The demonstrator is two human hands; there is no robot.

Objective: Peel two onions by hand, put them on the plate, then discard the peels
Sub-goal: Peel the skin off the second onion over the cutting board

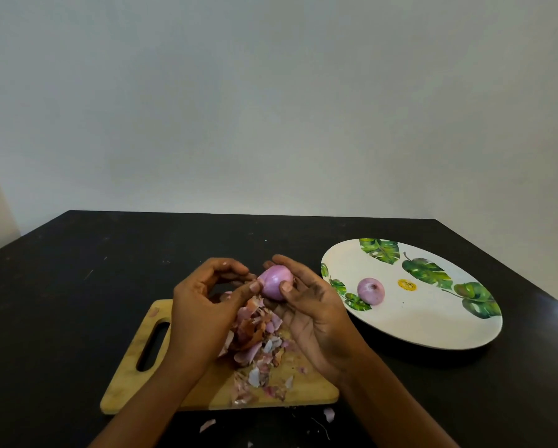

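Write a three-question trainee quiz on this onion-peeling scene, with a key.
1. True or false: the plate is empty.
2. Which hand cradles the second onion: left hand or right hand?
3. Fill in: the pile of peels lies on the ____.

Key:
1. False; a peeled onion sits on it.
2. The right hand; the left picks at it.
3. Cutting board.

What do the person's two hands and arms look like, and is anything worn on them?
Both forearms are bare, with no sleeves in view. The left hand and right hand wear no gloves, rings or watch. The right hand's palm has dark smudges.
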